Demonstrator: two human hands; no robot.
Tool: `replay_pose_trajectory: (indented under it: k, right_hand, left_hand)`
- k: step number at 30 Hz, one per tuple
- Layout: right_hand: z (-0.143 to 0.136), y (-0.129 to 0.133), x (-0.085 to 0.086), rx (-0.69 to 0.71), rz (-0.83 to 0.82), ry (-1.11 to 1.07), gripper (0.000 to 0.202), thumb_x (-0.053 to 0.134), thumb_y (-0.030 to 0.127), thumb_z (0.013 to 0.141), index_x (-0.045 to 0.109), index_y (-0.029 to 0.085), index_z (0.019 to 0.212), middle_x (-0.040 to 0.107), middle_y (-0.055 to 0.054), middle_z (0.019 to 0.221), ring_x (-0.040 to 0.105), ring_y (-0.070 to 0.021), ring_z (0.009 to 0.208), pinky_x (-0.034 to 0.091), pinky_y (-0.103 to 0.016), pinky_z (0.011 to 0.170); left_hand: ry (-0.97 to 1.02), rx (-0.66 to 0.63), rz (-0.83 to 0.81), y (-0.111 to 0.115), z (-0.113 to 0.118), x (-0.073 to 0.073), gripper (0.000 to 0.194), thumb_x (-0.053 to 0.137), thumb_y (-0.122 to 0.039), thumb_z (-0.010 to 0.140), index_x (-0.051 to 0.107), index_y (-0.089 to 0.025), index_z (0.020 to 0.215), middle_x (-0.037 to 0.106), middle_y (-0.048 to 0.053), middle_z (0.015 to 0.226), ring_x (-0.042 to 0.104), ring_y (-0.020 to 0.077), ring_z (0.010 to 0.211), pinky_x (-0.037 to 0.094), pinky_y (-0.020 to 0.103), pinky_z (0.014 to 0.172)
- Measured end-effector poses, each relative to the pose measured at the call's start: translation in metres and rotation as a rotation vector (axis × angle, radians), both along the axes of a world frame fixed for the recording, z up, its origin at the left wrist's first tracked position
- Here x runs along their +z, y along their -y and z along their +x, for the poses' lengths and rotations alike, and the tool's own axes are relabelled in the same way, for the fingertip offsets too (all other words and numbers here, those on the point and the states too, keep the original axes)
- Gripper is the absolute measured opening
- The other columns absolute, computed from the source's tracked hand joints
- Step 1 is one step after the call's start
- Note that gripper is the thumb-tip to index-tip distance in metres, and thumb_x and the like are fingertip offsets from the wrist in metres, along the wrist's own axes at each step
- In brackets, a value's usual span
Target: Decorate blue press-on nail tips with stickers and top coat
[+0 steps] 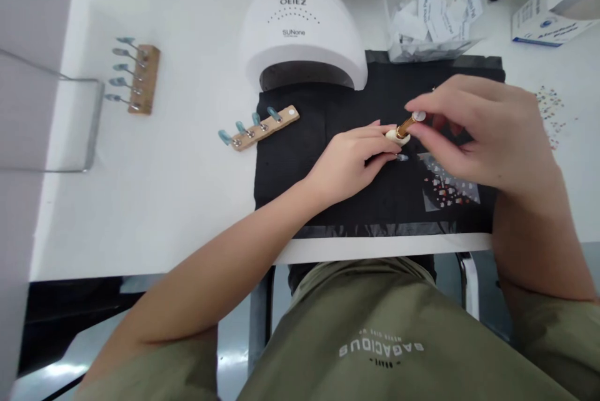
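Above the black mat [300, 201], my left hand [349, 163] is closed around a small cream nail polish bottle [398, 137]. A pale, shiny false nail [402, 157] shows just below its fingertips; how it is held cannot be made out. My right hand [492, 129] pinches the gold cap [409, 126] between thumb and forefinger. The cap is tilted at the bottle's neck, and whether it is screwed on is unclear. Beneath the right hand lies a clear sheet [434, 167] with small reddish and white decorations.
Teal false nails stand on a wooden strip [267, 129] at the mat's left edge. Farther left is another wooden holder [149, 79] with nails. A white nail lamp [300, 20] stands behind. A bag of alcohol pads [435, 20], a box [544, 20] and scattered gems [549, 110] lie right.
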State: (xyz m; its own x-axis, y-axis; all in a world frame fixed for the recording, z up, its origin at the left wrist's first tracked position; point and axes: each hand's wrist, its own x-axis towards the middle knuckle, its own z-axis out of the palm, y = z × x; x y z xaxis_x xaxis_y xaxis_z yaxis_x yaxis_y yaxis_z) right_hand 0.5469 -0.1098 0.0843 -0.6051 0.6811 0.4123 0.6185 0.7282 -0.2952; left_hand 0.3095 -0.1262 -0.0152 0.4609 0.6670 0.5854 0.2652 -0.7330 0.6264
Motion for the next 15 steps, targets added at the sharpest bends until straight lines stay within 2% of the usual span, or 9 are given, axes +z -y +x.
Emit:
replay_pose_trajectory:
  k: [2, 5, 8, 11, 13, 15]
  right_hand:
    - [0.002, 0.002, 0.003, -0.009, -0.022, 0.011, 0.01, 0.063, 0.036, 0.111, 0.074, 0.036, 0.11, 0.081, -0.001, 0.096, 0.07, -0.0242, 0.082, 0.044, -0.042, 0.07]
    - [-0.004, 0.004, 0.004, -0.137, -0.064, 0.09, 0.017, 0.064, 0.04, 0.11, 0.068, 0.036, 0.094, 0.072, -0.001, 0.086, 0.062, -0.0266, 0.079, 0.035, -0.044, 0.072]
    - [-0.01, 0.001, 0.002, -0.208, -0.028, 0.146, 0.037, 0.064, 0.052, 0.11, 0.056, 0.031, 0.081, 0.062, -0.002, 0.075, 0.053, -0.0256, 0.073, 0.025, -0.044, 0.069]
    - [-0.01, -0.002, -0.003, -0.211, 0.022, 0.109, 0.056, 0.067, 0.061, 0.109, 0.043, 0.027, 0.072, 0.05, -0.001, 0.064, 0.041, -0.0203, 0.064, 0.02, -0.043, 0.065]
    - [-0.006, -0.002, -0.005, -0.192, 0.036, 0.038, 0.061, 0.076, 0.064, 0.105, 0.043, 0.026, 0.071, 0.044, 0.001, 0.06, 0.037, -0.0175, 0.059, 0.02, -0.042, 0.062]
    - [-0.001, 0.002, -0.006, -0.178, 0.054, -0.092, 0.057, 0.081, 0.066, 0.102, 0.051, 0.027, 0.073, 0.044, 0.003, 0.059, 0.038, -0.0162, 0.057, 0.024, -0.041, 0.06]
  left_hand:
    - [0.011, -0.007, -0.002, 0.0, 0.0, -0.001, 0.017, 0.072, -0.008, 0.11, 0.085, -0.019, 0.114, 0.092, 0.005, 0.125, 0.086, 0.0225, 0.133, 0.063, 0.044, 0.131]
    - [0.015, 0.005, -0.004, 0.0, 0.001, -0.002, 0.017, 0.073, -0.009, 0.111, 0.085, -0.02, 0.114, 0.092, 0.005, 0.126, 0.087, 0.0218, 0.13, 0.063, 0.044, 0.131]
    - [0.004, 0.017, -0.005, 0.001, 0.002, -0.002, 0.019, 0.071, -0.009, 0.111, 0.086, -0.021, 0.115, 0.092, 0.005, 0.124, 0.087, 0.0213, 0.127, 0.064, 0.043, 0.13]
    - [-0.007, 0.011, 0.0, 0.0, 0.001, -0.002, 0.02, 0.07, -0.009, 0.112, 0.086, -0.019, 0.115, 0.092, 0.005, 0.124, 0.086, 0.0217, 0.132, 0.064, 0.042, 0.13]
    - [-0.002, -0.007, 0.022, -0.001, -0.002, -0.001, 0.018, 0.07, -0.009, 0.112, 0.085, -0.019, 0.114, 0.092, 0.005, 0.123, 0.086, 0.0221, 0.132, 0.063, 0.042, 0.131]
    - [0.014, -0.02, 0.047, -0.002, -0.006, 0.002, 0.018, 0.071, -0.011, 0.112, 0.086, -0.021, 0.115, 0.092, 0.004, 0.123, 0.086, 0.0231, 0.131, 0.063, 0.045, 0.131]
